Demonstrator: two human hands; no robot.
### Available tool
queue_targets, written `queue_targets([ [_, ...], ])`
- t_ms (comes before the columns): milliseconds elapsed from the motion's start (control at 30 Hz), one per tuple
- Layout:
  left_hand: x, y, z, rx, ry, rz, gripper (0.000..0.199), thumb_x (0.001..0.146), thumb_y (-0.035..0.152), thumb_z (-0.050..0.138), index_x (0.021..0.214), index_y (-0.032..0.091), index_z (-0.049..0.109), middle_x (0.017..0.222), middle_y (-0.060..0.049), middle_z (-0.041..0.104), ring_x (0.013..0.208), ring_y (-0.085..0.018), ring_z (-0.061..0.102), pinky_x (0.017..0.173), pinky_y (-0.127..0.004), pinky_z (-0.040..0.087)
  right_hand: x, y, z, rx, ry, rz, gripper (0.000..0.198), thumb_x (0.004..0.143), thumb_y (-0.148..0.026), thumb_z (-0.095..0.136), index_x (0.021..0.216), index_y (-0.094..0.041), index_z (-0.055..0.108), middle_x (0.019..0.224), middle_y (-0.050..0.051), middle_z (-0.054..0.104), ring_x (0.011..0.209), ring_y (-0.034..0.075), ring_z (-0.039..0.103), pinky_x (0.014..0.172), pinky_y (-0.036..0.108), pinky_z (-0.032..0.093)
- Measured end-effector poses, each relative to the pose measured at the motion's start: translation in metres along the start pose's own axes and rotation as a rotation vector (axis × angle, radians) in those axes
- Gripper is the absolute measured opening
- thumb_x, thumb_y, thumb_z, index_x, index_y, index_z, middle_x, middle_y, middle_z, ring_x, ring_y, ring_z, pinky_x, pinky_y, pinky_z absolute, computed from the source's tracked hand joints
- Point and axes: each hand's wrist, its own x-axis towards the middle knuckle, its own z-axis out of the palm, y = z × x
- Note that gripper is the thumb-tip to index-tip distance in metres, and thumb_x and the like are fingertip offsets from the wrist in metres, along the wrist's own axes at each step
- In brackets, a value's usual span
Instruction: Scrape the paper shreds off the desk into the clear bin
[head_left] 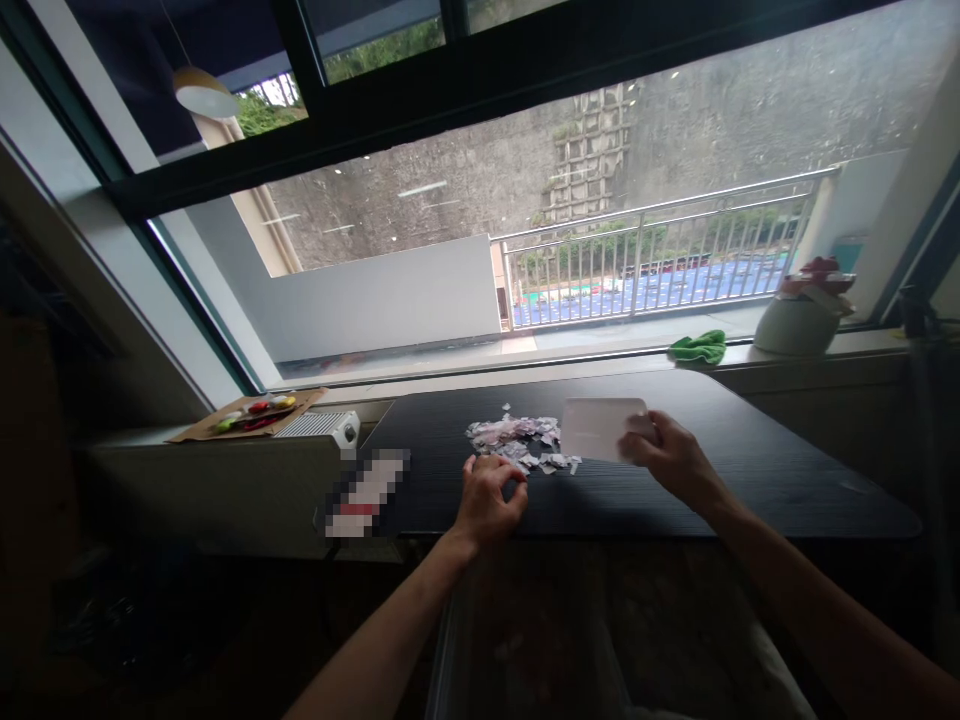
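Torn paper scraps (517,432) lie in a loose heap on the dark tabletop (720,430). My left hand (493,500) is at the heap's near edge, fingers curled and the thumb bent round toward the index finger. Whether a scrap is pinched there is hidden. To the right of the heap, my right hand (660,448) grips the right end of a pale rectangular piece with rounded corners (596,428), like a shallow plastic tray or lid. Its broad face is turned toward me, and the fingers on it are slightly blurred.
A pixelated item (369,492) lies at the table's left end. On the left ledge are brown cardboard (304,400) with small colourful things and a white slotted box (319,428). A green cloth (699,347) and a pale round container (799,322) stand along the windowsill.
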Motion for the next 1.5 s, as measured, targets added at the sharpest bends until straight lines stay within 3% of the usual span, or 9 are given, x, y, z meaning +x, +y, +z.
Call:
queue_targets([
  [200, 0.001, -0.030, -0.021, 0.145, 0.065, -0.084, 0.009, 0.078, 0.020, 0.058, 0.076, 0.022, 0.067, 0.086, -0.002, 0.066, 0.092, -0.021, 0.060, 0.106, -0.052, 0.030, 0.000, 0.012, 0.012, 0.258, 0.119, 0.192, 0.027, 0.066, -0.026, 0.060, 0.091, -0.017, 0.055, 0.084, 0.006, 0.063, 0.070, 0.018, 0.062, 0.053, 0.029, 0.055],
  [333, -0.006, -0.045, -0.021, 0.201, 0.036, -0.154, 0.009, 0.076, 0.020, 0.058, 0.079, 0.022, 0.066, 0.086, -0.003, 0.066, 0.092, -0.022, 0.060, 0.100, -0.049, 0.036, 0.003, 0.012, 0.026, 0.309, 0.105, 0.181, 0.028, 0.066, -0.025, 0.061, 0.092, -0.017, 0.053, 0.086, 0.007, 0.063, 0.070, 0.018, 0.063, 0.051, 0.029, 0.058],
  [500, -0.011, -0.043, -0.016, 0.247, 0.047, -0.079, 0.010, 0.079, 0.020, 0.055, 0.081, 0.022, 0.064, 0.087, -0.003, 0.065, 0.092, -0.022, 0.059, 0.105, -0.052, 0.030, 0.004, 0.005, 0.034, 0.289, 0.037, 0.147, 0.025, 0.068, -0.023, 0.061, 0.092, -0.016, 0.055, 0.085, 0.008, 0.065, 0.070, 0.019, 0.064, 0.052, 0.031, 0.060],
  [833, -0.011, -0.040, -0.017, 0.244, 0.042, -0.094, 0.010, 0.078, 0.021, 0.054, 0.080, 0.021, 0.064, 0.087, -0.004, 0.065, 0.093, -0.023, 0.059, 0.106, -0.052, 0.027, 0.001, 0.004, 0.035, 0.336, -0.028, 0.186, 0.029, 0.071, -0.025, 0.062, 0.098, -0.016, 0.055, 0.095, 0.010, 0.066, 0.082, 0.023, 0.067, 0.057, 0.034, 0.062],
  [1133, -0.011, -0.038, -0.017, 0.262, 0.035, -0.102, 0.009, 0.078, 0.021, 0.055, 0.079, 0.021, 0.063, 0.089, -0.004, 0.065, 0.094, -0.022, 0.058, 0.107, -0.052, 0.027, -0.022, -0.010, 0.047, 0.277, -0.186, 0.037, 0.030, 0.070, -0.029, 0.059, 0.096, -0.016, 0.057, 0.078, 0.003, 0.065, 0.064, 0.016, 0.063, 0.050, 0.028, 0.057],
  [1333, -0.011, -0.039, -0.016, 0.253, 0.033, -0.101, 0.009, 0.078, 0.022, 0.054, 0.079, 0.021, 0.063, 0.088, -0.003, 0.065, 0.094, -0.022, 0.058, 0.108, -0.052, 0.026, -0.027, -0.009, 0.049, 0.249, -0.160, -0.003, 0.029, 0.071, -0.031, 0.061, 0.097, -0.018, 0.058, 0.078, 0.003, 0.067, 0.063, 0.016, 0.063, 0.053, 0.028, 0.056],
  [1500, -0.011, -0.040, -0.015, 0.251, 0.044, -0.102, 0.009, 0.077, 0.022, 0.054, 0.078, 0.022, 0.063, 0.088, -0.003, 0.065, 0.093, -0.022, 0.058, 0.108, -0.053, 0.026, -0.031, -0.010, 0.050, 0.195, -0.229, -0.086, 0.023, 0.072, -0.028, 0.058, 0.093, -0.020, 0.058, 0.074, 0.000, 0.064, 0.060, 0.014, 0.059, 0.052, 0.025, 0.053],
])
